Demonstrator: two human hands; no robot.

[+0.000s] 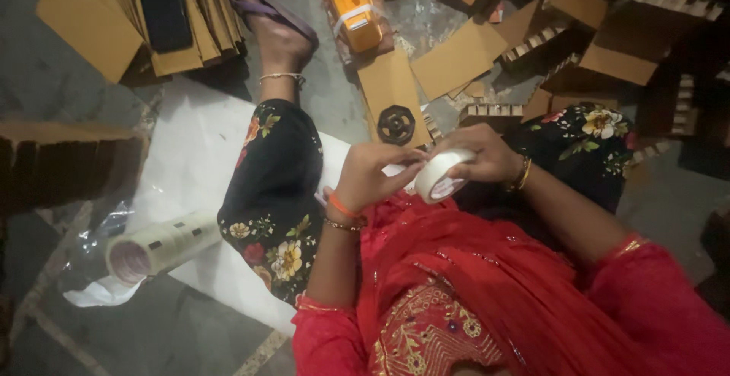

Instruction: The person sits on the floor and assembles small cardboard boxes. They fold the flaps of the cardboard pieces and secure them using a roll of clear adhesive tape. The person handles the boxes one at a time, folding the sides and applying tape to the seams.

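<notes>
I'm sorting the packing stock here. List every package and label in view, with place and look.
Tape stack: lower left on the white sheet, a pale sleeve of rolls in clear wrap.
Orange box: top centre, long, with a white label band.
Tape roll: held in both hands, white, with a reddish core label.

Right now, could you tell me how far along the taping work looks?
Looks early. Done: no taped box is visible. In hand: the right hand holds a tape roll while the left hand picks at its edge. Left: flat cardboard sheets lie about unfolded, and a sleeve of spare rolls lies on the floor.
</notes>
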